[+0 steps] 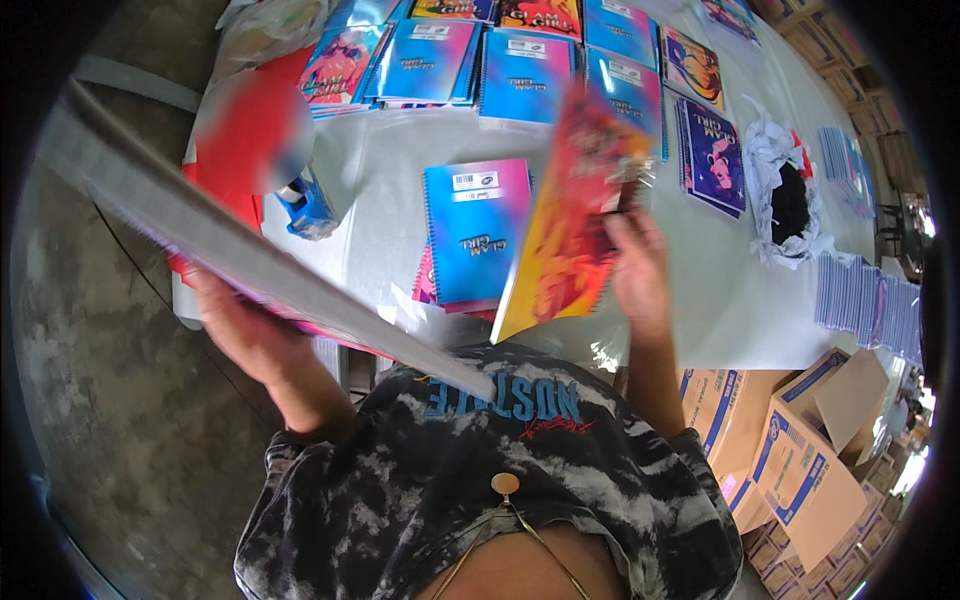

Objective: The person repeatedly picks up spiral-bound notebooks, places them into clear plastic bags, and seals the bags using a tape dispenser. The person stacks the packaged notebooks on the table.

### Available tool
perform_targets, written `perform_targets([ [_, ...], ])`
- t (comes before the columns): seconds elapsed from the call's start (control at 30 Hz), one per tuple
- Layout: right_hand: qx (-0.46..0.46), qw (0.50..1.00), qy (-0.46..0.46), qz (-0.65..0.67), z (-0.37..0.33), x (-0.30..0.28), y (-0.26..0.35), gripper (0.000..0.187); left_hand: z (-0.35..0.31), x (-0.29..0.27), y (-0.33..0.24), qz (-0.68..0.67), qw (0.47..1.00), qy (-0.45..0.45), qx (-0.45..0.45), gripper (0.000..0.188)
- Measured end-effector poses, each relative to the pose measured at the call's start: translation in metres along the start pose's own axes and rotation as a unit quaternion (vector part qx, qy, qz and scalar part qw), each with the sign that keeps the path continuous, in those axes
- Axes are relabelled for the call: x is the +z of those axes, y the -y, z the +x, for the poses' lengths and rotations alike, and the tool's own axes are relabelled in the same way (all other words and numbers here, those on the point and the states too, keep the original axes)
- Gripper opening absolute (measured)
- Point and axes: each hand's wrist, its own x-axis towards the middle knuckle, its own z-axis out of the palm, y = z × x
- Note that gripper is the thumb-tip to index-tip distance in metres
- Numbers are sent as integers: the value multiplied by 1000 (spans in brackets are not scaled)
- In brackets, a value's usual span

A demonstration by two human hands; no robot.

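Note:
My left hand [245, 325] is closed on a notebook [290, 275] held up close and seen nearly edge-on; its pale page side shows, with some pink along the lower edge. My right hand [640, 265] grips a red, orange and yellow spiral notebook [565, 230] by its right side, tilted above the table and a little blurred. Between the hands, a small stack lies on the table, topped by a blue and pink spiral notebook [478, 235] with a white label. A pink cover [424, 280] sticks out beneath it.
Stacks of notebooks [525, 80] line the far side of the white table [380, 215]. At left stand a blue tape dispenser [306, 207] and red material [225, 170]. Crumpled white wrapping [775, 190] and bundled notebooks [868, 305] lie right. Cardboard boxes [790, 460] stand below.

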Motion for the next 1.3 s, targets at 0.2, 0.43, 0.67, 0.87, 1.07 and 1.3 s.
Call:
perform_targets([
  [0.2,84,919,-36,-383,-6,-7,-87,22,-34,-33,115,471,842,106,-243,22],
  [0.43,102,942,57,-314,26,-38,-56,21,-35,-25,128,699,694,142,-101,45],
  [0.67,-199,693,-196,-665,278,-137,39,27,-45,-2,180,762,611,215,-4,74],
  [0.87,-151,579,-43,-800,366,-218,43,35,-45,-4,186,782,584,217,-18,68],
  [1.07,-267,733,-175,-600,323,-189,96,30,-48,-12,186,751,618,231,18,73],
  [1.3,-430,765,-20,-478,114,-2,155,27,5,55,124,633,708,202,241,97],
])
